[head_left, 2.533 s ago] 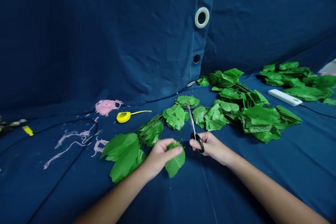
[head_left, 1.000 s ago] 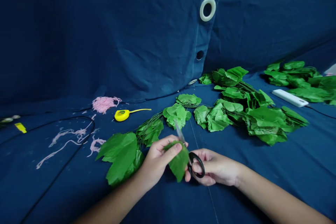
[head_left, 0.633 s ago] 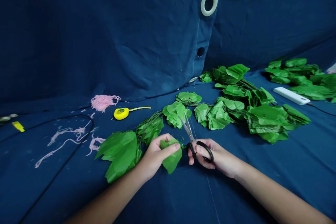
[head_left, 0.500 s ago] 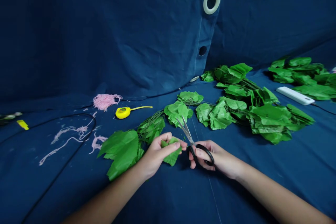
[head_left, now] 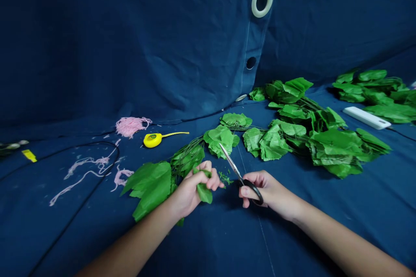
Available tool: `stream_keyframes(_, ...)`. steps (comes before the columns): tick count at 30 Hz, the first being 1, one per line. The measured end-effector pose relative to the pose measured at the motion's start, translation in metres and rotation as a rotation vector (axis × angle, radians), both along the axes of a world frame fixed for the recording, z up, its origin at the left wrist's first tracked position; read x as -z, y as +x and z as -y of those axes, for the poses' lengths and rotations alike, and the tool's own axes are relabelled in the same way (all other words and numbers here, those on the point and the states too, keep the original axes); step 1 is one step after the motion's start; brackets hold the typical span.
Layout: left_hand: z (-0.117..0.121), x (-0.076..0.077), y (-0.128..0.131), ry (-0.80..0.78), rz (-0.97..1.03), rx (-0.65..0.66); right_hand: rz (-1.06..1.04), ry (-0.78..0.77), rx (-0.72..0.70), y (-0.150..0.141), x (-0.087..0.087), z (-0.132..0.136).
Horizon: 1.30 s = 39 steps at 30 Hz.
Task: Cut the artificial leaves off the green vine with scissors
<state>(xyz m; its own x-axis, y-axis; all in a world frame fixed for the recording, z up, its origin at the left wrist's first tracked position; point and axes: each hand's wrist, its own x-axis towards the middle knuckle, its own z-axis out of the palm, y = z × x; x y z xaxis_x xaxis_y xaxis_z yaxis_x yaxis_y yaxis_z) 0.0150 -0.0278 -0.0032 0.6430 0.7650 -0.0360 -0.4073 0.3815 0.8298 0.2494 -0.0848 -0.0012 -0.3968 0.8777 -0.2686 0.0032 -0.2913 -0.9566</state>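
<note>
The left hand (head_left: 190, 190) is curled shut, its fingers and thumb pressed together, pinching a folded green artificial leaf (head_left: 204, 192). The leaf's long axis runs roughly downward out of the fist: its narrow end hangs below the little-finger side, pointing toward the cloth and slightly to the right.

The right hand (head_left: 269, 190) sits to the right of that grip, well clear of the leaf, and holds steel scissors (head_left: 232, 168) by their black loop handles. The blades lie nearly together, and their long axis slants from the handles at lower right up to the tips at upper left, pointing away from the person.

Small green snippets (head_left: 225, 177) lie on the blue cloth (head_left: 97, 73) between the hands, just beyond the left fist's knuckles. Beyond the left hand lie wired leaf strands (head_left: 186, 160), with larger leaves (head_left: 149, 190) to its left. A yellow tape measure (head_left: 152, 140) and pink yarn (head_left: 131, 126) lie farther off to the left, and a white power bank (head_left: 365, 117) far to the right
</note>
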Motion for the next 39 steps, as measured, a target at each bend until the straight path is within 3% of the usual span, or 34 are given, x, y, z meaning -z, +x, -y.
stream_keyframes(9,-0.001,-0.003,-0.004,-0.256,0.142,0.027,-0.013,-0.017,-0.079,0.000,-0.003,0.000)
stream_keyframes(17,0.002,-0.002,-0.003,-0.027,-0.203,-0.064,0.039,-0.008,-0.043,-0.001,0.000,0.000)
stream_keyframes(26,0.002,0.003,0.000,0.009,-0.280,-0.035,0.068,-0.013,-0.023,0.001,0.002,0.000)
stream_keyframes(39,0.008,0.007,0.006,0.028,-0.336,-0.209,0.131,-0.003,-0.169,0.005,-0.002,0.001)
